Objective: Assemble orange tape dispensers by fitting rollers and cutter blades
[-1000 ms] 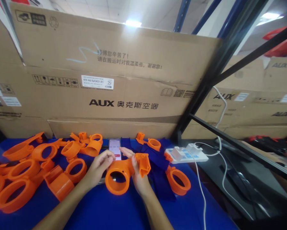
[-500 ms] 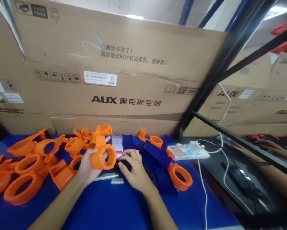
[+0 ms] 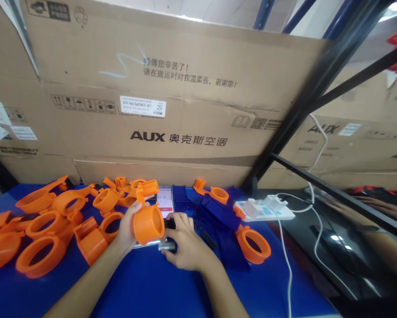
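Holding, head view: left hand (image 3: 127,229), fingers wrapped round one orange ring part (image 3: 143,229), its opening towards the right hand (image 3: 187,243). Right hand: fingers curled at small grey block (image 3: 164,246), grip cannot be told. Beyond both hands: phone (image 3: 165,205).

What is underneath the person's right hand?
Peeking from under the right hand, a small grey block and a dark item show partly; whatever lies beneath the palm is covered.
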`<action>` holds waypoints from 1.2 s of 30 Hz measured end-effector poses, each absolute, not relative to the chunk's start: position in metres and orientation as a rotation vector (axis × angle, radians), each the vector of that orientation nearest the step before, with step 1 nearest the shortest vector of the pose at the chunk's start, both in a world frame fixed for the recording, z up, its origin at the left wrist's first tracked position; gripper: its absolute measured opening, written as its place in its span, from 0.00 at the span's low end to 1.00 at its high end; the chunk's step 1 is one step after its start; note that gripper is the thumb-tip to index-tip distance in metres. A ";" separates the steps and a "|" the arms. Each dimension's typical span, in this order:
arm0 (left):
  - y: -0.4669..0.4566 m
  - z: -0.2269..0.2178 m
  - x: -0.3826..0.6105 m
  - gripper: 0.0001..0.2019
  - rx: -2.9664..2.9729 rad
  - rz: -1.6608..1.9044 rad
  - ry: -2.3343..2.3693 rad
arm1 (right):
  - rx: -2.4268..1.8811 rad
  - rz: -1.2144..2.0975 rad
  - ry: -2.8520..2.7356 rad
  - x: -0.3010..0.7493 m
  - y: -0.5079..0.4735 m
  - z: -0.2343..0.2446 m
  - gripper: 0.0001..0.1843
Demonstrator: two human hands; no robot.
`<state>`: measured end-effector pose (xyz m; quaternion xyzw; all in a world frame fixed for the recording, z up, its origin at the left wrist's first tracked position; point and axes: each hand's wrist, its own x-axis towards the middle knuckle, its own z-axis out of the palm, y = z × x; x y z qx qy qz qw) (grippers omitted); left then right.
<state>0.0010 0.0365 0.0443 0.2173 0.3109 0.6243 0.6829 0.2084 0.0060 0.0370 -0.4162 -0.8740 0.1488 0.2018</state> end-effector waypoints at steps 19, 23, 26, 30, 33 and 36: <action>0.038 0.032 0.000 0.12 0.443 1.296 0.668 | -0.985 0.790 -1.812 0.208 0.008 0.047 0.06; 0.036 0.023 0.010 0.17 0.689 1.202 0.653 | -0.990 0.955 -1.384 0.205 0.013 0.044 0.14; 0.032 0.018 0.016 0.18 0.886 1.171 0.692 | -0.976 0.969 -1.266 0.203 0.016 0.046 0.16; 0.030 0.014 0.018 0.15 1.029 1.170 0.752 | -0.914 0.998 -1.265 0.204 0.018 0.048 0.17; 0.031 0.013 0.018 0.16 1.048 1.170 0.767 | -0.916 0.985 -1.300 0.205 0.017 0.047 0.16; 0.029 0.015 0.018 0.17 1.055 1.187 0.769 | -0.944 0.955 -1.314 0.206 0.017 0.045 0.15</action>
